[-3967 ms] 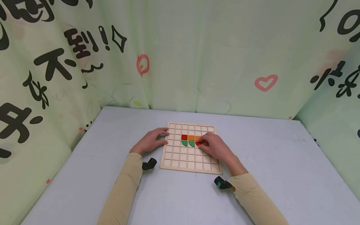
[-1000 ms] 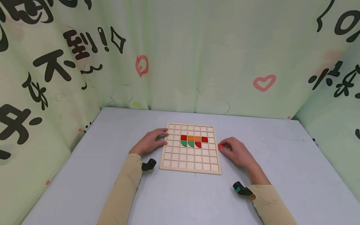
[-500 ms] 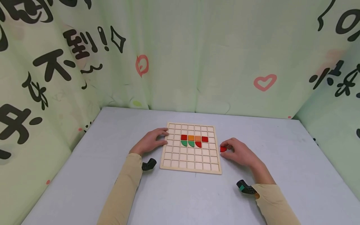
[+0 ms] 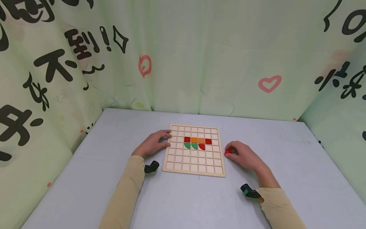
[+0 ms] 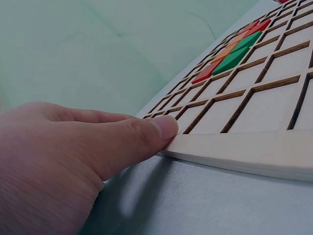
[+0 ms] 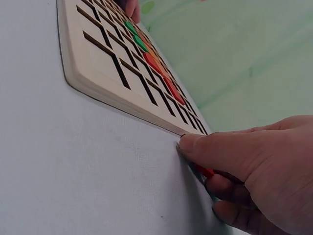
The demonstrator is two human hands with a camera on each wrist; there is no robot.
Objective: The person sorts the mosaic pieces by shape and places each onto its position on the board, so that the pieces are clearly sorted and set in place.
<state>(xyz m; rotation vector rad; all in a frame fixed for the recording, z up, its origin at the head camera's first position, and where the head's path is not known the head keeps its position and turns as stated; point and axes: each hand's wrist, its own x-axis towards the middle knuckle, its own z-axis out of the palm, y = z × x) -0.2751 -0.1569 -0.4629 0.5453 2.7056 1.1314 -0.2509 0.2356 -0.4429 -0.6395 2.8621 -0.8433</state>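
A square wooden grid board (image 4: pixel 194 173) lies on the table. Near its middle sits a row of a red square tile (image 4: pixel 187 139), two orange tiles (image 4: pixel 194 140) and another red tile (image 4: pixel 208 141). Below that row are two green quarter-round tiles (image 4: pixel 187 145) and a red quarter-round tile (image 4: pixel 201 147). My left hand (image 4: pixel 154 143) rests on the board's left edge, thumb and fingers extended. Just off the right edge, my right hand (image 4: pixel 241 154) pinches a red tile (image 4: pixel 227 152) between thumb and fingers. The fingers hide part of that tile, so its full shape is unclear.
The board stands on a pale table (image 4: pixel 286 171) with a light green printed curtain (image 4: pixel 223 63) behind it and at both sides. Black wrist cameras (image 4: pixel 151 167) sit below each hand.
Since the earliest frame, my right hand has moved from the board to beyond its right edge and now holds a red tile. A red square ends the upper row. The left hand stays put.
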